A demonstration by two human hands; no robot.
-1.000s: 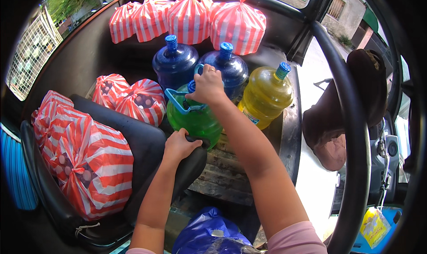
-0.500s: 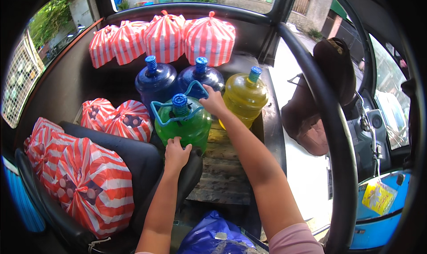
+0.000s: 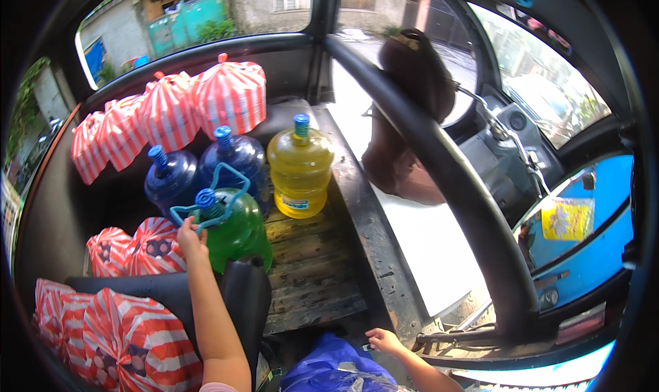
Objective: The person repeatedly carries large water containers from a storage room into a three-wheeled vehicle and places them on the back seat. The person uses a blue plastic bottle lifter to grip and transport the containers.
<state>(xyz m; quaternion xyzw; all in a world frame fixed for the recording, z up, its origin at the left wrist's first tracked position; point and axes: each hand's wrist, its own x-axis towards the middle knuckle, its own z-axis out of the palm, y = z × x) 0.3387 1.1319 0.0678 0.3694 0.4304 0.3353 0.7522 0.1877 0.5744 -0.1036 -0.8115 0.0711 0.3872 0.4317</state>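
Left hand [image 3: 190,239] closed on the light-blue carry handle [image 3: 218,194] at the neck of the green water jug [image 3: 237,233] — fingers wrapped on the near-left end of the loop, beside the blue cap [image 3: 205,199]. Jug upright under the grip, resting on the wooden plank floor [image 3: 309,275], its lower body pressed against the black seat back [image 3: 240,303] just below the wrist. Directly beyond the grip: two dark-blue water jugs [image 3: 206,169], touching the green one. To the right of the grip, apart from it: a yellow water jug [image 3: 300,169], also upright. Left of and below the grip: red-and-white striped bags [image 3: 141,248] beside the jug, more along the rear ledge. Right hand [image 3: 384,339] well apart, low and to the right, fingers spread and loose, holding nothing, near the blue plastic bag [image 3: 336,368] and the floor edge. Step in hand, as judged: securing or shifting the green jug by its handle, one-handed. Next move, if a lift or drag: firm full-hand grip on the loop, straight pull to keep the jug from tipping against its neighbours — support from the free hand advisable, given the apparent full load.
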